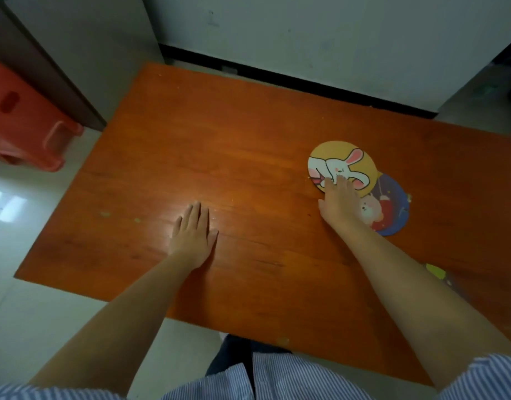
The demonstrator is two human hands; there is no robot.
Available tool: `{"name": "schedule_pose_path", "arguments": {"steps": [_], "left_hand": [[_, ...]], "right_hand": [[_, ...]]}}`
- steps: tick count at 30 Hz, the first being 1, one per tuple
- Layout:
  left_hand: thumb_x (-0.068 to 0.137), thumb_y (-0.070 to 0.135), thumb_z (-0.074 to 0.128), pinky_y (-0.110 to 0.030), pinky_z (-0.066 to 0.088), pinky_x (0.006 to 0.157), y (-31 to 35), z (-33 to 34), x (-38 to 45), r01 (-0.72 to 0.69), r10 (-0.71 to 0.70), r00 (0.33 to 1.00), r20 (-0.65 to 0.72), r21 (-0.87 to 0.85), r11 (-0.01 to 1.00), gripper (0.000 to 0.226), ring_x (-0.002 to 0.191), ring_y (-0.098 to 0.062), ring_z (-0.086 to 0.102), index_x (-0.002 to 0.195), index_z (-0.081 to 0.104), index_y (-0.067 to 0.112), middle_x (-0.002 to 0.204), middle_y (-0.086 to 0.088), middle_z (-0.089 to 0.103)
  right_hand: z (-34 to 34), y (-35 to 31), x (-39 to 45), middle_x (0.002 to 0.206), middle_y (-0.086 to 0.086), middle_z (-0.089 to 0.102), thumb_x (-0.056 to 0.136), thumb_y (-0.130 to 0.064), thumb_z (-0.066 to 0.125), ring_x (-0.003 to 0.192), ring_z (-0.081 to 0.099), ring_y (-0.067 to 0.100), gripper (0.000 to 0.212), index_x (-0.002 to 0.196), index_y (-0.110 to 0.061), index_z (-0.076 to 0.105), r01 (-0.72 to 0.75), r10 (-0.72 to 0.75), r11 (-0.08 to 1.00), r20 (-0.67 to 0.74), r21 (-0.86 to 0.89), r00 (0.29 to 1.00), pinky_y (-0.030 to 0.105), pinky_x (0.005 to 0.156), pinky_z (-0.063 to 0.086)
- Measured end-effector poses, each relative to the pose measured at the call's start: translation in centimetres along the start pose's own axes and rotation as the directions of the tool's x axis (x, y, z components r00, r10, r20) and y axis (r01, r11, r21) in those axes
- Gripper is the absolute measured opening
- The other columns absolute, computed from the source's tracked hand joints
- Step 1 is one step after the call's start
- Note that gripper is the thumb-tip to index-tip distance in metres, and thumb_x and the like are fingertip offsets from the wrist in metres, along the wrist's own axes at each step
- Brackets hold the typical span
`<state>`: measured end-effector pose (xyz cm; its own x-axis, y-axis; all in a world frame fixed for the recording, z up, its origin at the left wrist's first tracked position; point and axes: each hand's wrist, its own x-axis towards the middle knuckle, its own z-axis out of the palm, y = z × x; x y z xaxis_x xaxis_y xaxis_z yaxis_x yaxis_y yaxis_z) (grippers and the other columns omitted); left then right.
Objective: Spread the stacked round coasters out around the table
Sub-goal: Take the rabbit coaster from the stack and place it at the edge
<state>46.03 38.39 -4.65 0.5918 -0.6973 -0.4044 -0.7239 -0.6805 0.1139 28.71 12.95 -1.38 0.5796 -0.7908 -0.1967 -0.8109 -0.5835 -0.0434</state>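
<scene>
A yellow round coaster [339, 157] with a white rabbit lies on the orange wooden table [219, 140], right of centre. It partly overlaps a blue round coaster [392, 209] with a red-dressed figure, nearer and to the right. My right hand [338, 200] rests flat, its fingertips pressing the near edge of the yellow coaster and its palm over the blue one's left edge. My left hand [193, 232] lies flat on the bare table near the middle, fingers together, holding nothing.
A red plastic stool [23, 119] stands on the floor to the left of the table. A small yellow-green object [436, 269] peeks out beside my right forearm. A white wall with black baseboard runs behind the table's far edge.
</scene>
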Motion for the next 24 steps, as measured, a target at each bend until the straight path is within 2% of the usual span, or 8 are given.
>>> {"name": "schedule_pose_path", "arguments": {"steps": [8, 14, 17, 19, 20, 22, 23, 24], "left_hand": [[0.095, 0.043, 0.015, -0.042, -0.001, 0.119, 0.1, 1.1, -0.3, 0.02, -0.022, 0.997, -0.072, -0.026, 0.999, 0.062, 0.145, -0.022, -0.009, 0.146, -0.003, 0.013, 0.158, -0.008, -0.005], [0.096, 0.041, 0.017, -0.043, 0.0, 0.119, 0.4, 1.1, -0.3, 0.022, -0.027, 0.996, -0.084, -0.062, 0.998, 0.061, 0.145, -0.023, -0.007, 0.146, 0.0, 0.011, 0.158, -0.01, -0.003], [0.096, 0.04, 0.022, -0.044, 0.003, 0.119, 0.5, 0.9, -0.5, 0.014, -0.024, 0.996, -0.09, -0.108, 0.994, 0.06, 0.146, -0.024, -0.004, 0.146, 0.006, 0.011, 0.158, -0.01, 0.002], [0.096, 0.036, 0.03, -0.044, 0.013, 0.116, 0.7, 0.1, -0.7, 0.018, -0.044, 0.99, -0.137, -0.183, 0.983, 0.055, 0.143, -0.029, 0.012, 0.143, 0.022, 0.009, 0.155, -0.014, 0.018], [0.096, 0.033, 0.035, -0.044, 0.024, 0.111, 0.8, -0.4, -0.8, 0.01, -0.059, 0.98, -0.189, -0.249, 0.968, 0.047, 0.136, -0.033, 0.027, 0.135, 0.038, 0.006, 0.146, -0.018, 0.035], [0.094, 0.029, 0.037, -0.04, 0.043, 0.079, 1.5, -1.4, -1.4, -0.007, -0.132, 0.959, -0.249, -0.489, 0.872, 0.034, 0.099, -0.036, 0.055, 0.1, 0.059, 0.003, 0.097, -0.015, 0.064], [0.094, 0.032, 0.036, -0.035, 0.04, 0.064, 1.9, -1.8, -1.8, 0.019, -0.176, 0.963, -0.207, -0.594, 0.804, 0.036, 0.078, -0.032, 0.057, 0.087, 0.059, 0.005, 0.073, -0.006, 0.06], [0.093, 0.035, 0.037, -0.032, 0.036, 0.058, 2.3, -1.9, -2.2, 0.071, -0.204, 0.969, -0.136, -0.64, 0.765, 0.036, 0.068, -0.027, 0.055, 0.084, 0.058, 0.008, 0.064, -0.001, 0.054]], "right_hand": [[0.1, -1.2, 2.5, 0.124, 0.025, 0.051, 0.093, 0.003, 0.042, 0.112, 0.05, 0.041, 0.033, 0.126, 0.004, 0.046, 0.03, -0.025, 0.982, 0.028, -0.187, 0.999, 0.047, 0.087, 0.051], [-1.2, -1.1, 0.8, 0.124, 0.027, 0.054, 0.088, 0.007, 0.045, 0.105, 0.056, 0.043, 0.035, 0.123, 0.005, 0.046, -0.031, 0.039, 0.995, -0.087, 0.091, 0.995, 0.046, 0.081, 0.051], [-1.0, -2.2, -3.5, 0.104, 0.029, 0.064, 0.087, 0.009, 0.05, 0.088, 0.063, 0.042, 0.022, 0.107, 0.009, 0.057, 0.177, -0.131, 0.962, -0.214, 0.208, 0.968, 0.043, 0.066, 0.053], [-0.5, -2.8, -7.3, 0.089, 0.028, 0.071, 0.076, 0.015, 0.065, 0.076, 0.07, 0.041, 0.02, 0.095, 0.01, 0.065, 0.365, -0.291, 0.904, -0.304, 0.224, 0.907, 0.04, 0.054, 0.058], [-0.1, -2.9, -9.0, 0.085, 0.026, 0.074, 0.068, 0.016, 0.073, 0.074, 0.073, 0.038, 0.024, 0.091, 0.01, 0.068, 0.438, -0.356, 0.873, -0.332, 0.215, 0.873, 0.039, 0.051, 0.06], [1.0, -3.1, -12.1, 0.083, 0.021, 0.077, 0.06, 0.013, 0.081, 0.074, 0.075, 0.032, 0.031, 0.088, 0.006, 0.071, 0.538, -0.464, 0.818, -0.319, 0.205, 0.826, 0.037, 0.053, 0.062], [1.6, -3.1, -13.3, 0.083, 0.019, 0.077, 0.058, 0.012, 0.083, 0.074, 0.075, 0.031, 0.033, 0.088, 0.005, 0.072, 0.563, -0.499, 0.799, -0.289, 0.211, 0.817, 0.037, 0.054, 0.062], [2.2, -3.1, -14.3, 0.082, 0.019, 0.077, 0.056, 0.012, 0.084, 0.073, 0.075, 0.03, 0.034, 0.088, 0.005, 0.072, 0.57, -0.516, 0.792, -0.261, 0.218, 0.816, 0.036, 0.055, 0.062]]}}
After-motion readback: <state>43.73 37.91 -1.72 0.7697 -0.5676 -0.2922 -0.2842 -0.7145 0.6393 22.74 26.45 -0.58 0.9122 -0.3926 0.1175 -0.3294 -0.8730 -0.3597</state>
